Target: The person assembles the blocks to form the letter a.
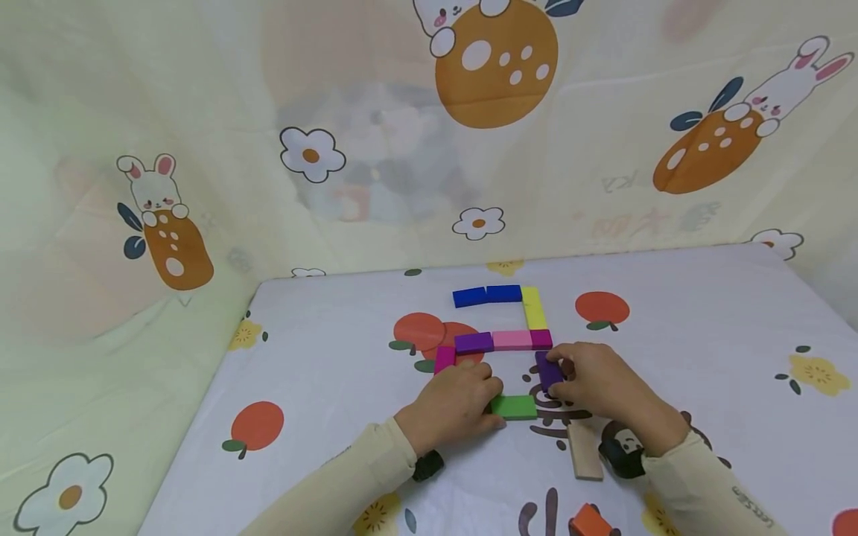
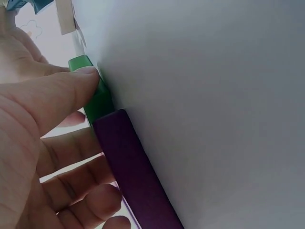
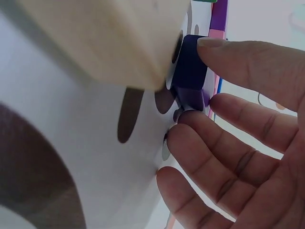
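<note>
My right hand (image 1: 599, 380) pinches a dark purple block (image 1: 550, 372) between thumb and fingers, just below the magenta block (image 1: 541, 339) at a corner of the block line. Around the left end of a green block (image 1: 515, 407) my left hand (image 1: 452, 409) has its thumb on the near side and fingers behind. In the left wrist view another purple block (image 2: 136, 167) meets the green block's end, beside the curled fingers; the left hand hides it in the head view. A magenta block (image 1: 445, 359) shows just beyond the left hand.
Farther back the line has a purple block (image 1: 474, 343), a pink block (image 1: 512, 340), a yellow block (image 1: 534, 307) and two blue blocks (image 1: 503, 293). Nearer lie a plain wooden block (image 1: 585, 452), an orange block (image 1: 590, 521) and a dark green block (image 1: 428, 466) by the left sleeve.
</note>
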Demonstrator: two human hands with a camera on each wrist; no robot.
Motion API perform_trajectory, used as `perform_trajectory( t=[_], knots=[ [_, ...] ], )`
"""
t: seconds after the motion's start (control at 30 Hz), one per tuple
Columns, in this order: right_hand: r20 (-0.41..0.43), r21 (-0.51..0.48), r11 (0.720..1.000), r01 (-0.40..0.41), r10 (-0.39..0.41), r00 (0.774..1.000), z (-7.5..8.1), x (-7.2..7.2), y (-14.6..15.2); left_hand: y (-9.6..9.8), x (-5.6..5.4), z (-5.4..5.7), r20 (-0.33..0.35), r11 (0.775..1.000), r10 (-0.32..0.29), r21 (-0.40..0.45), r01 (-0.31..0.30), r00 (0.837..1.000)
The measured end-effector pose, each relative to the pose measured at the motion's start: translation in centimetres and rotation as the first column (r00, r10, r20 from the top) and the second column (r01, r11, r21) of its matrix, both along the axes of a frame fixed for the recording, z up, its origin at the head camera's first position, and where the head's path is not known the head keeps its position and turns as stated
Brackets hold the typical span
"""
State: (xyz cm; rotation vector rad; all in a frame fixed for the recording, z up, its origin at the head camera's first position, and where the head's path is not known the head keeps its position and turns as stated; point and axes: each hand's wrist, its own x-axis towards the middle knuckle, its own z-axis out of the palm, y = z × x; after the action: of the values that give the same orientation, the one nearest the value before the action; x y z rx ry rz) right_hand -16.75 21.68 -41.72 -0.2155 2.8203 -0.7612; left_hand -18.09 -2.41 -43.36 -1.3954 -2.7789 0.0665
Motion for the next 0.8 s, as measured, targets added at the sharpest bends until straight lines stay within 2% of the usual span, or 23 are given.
perform_trajectory(
  t=[0.5,0.8],
  knots=[
    [-0.002,-0.030,0.999,0.023,-0.023,1.000,-0.14,0.29,0.07,-0.11,0.12,-0.08,0.002,1.000,0.004,0.017,-0.004,1.000],
    [-0.027,-0.029,1.000,0.007,-0.008,1.000,-0.24,0.40,0.24,-0.02,0.24,-0.05,0.005,1.000,0.016,0.015,-0.016,1.000]
  ],
)
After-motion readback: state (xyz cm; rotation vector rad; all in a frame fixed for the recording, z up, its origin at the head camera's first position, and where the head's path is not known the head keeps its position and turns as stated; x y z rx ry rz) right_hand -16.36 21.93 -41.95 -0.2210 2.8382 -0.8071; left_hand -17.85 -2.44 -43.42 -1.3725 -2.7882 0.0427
